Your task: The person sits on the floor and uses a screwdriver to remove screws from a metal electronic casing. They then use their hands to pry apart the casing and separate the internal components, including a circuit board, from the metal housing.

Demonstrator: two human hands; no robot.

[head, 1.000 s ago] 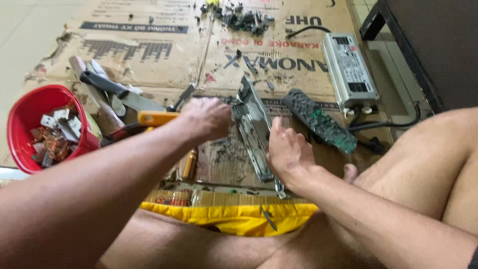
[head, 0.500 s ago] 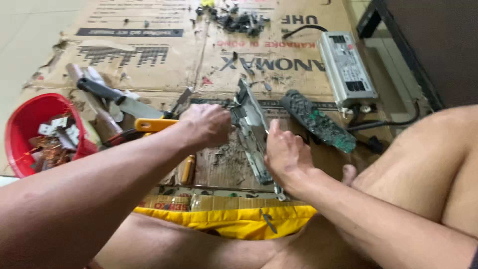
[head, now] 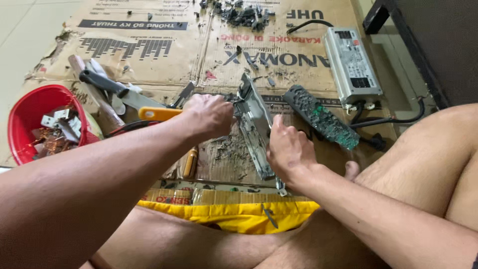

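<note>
My left hand [head: 209, 115] is closed around a tool with an orange handle [head: 158, 113], its tip against a long grey metal casing [head: 253, 130] that stands on edge on the cardboard [head: 149, 55]. My right hand [head: 289, 147] grips the casing's near part and holds it steady. The tool's working end is hidden behind my left fingers. Grey crumbs and debris [head: 230, 149] lie on the cardboard beside the casing.
A red bowl [head: 22, 112] with copper and metal scraps sits far left. Pliers and a hammer [head: 99, 94] lie near it. A green circuit board [head: 321, 117] and a silver power supply box [head: 351, 65] with black cables lie right. Dark parts [head: 244, 15] are piled at top.
The view has shifted slightly. Both hands stay on the casing, with the left hand and tool moved a little along its upper end.
</note>
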